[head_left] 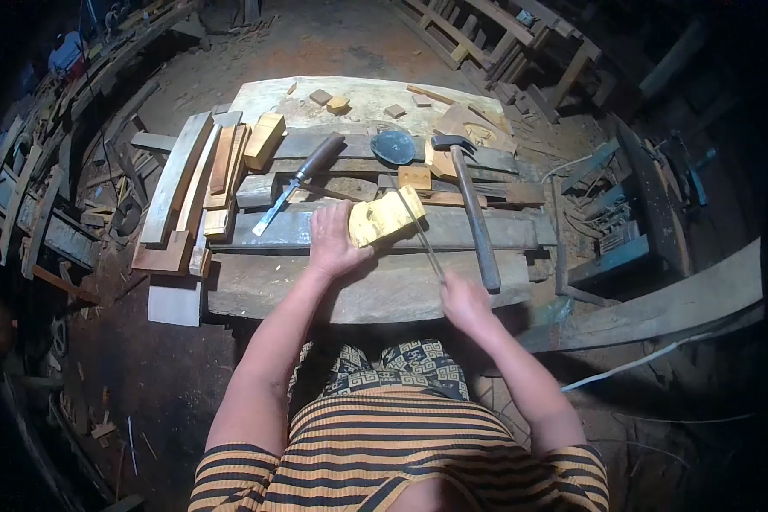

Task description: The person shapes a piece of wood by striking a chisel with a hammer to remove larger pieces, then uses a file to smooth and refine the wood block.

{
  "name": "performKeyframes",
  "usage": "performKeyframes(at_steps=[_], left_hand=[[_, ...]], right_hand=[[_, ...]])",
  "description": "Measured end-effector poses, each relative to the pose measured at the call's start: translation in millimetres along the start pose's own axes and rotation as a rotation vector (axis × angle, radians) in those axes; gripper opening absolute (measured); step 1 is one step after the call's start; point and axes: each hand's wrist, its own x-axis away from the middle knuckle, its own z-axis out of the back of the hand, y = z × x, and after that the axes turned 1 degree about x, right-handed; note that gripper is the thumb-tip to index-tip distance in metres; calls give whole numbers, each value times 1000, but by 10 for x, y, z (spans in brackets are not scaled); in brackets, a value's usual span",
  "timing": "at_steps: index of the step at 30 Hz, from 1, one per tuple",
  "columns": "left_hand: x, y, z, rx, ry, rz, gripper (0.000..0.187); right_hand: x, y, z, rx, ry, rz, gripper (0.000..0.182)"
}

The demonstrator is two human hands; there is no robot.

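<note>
My left hand [333, 237] is closed on the left end of a carved yellow wooden block [380, 220], pressing it against the bench planks. The block's upper face looks uneven and notched. In my right hand [467, 303] is the end of a slim metal file [428, 246], which lies across the block's right end. A chisel [318, 160] with a dark handle rests beyond my left hand, its blade towards me. To the right of the block lies a claw hammer [474, 205], head away from me. Fingertips of both hands are partly hidden.
A round dark dish [392, 147] and a small orange wooden block [415, 177] sit behind the yellow block. Wooden strips [177, 179] are stacked at the left. Small offcuts lie on the pale slab [367, 92] at the back. A curved plank [657, 303] juts out at right.
</note>
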Motion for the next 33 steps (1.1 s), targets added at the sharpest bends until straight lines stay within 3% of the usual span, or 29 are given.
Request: performKeyframes(at_steps=[3, 6, 12, 14, 21, 24, 30, 33], left_hand=[[-7, 17, 26, 17, -31, 11, 76], [5, -8, -7, -4, 4, 4, 77], [-7, 1, -4, 8, -2, 4, 77], [-19, 21, 22, 12, 0, 20, 74], [8, 13, 15, 13, 7, 10, 71], [8, 12, 2, 7, 16, 16, 71], [-15, -12, -24, -7, -6, 22, 75], [-11, 5, -12, -32, -36, 50, 75]], right_hand=[[-725, -153, -138, 13, 142, 80, 16], [-908, -198, -143, 12, 93, 22, 19], [387, 110, -87, 17, -25, -43, 16], [491, 77, 17, 20, -101, -107, 16], [-736, -208, -69, 17, 76, 22, 19], [-809, -236, -80, 5, 111, 37, 20], [417, 76, -60, 5, 4, -60, 17], [369, 89, 46, 14, -47, -75, 19]])
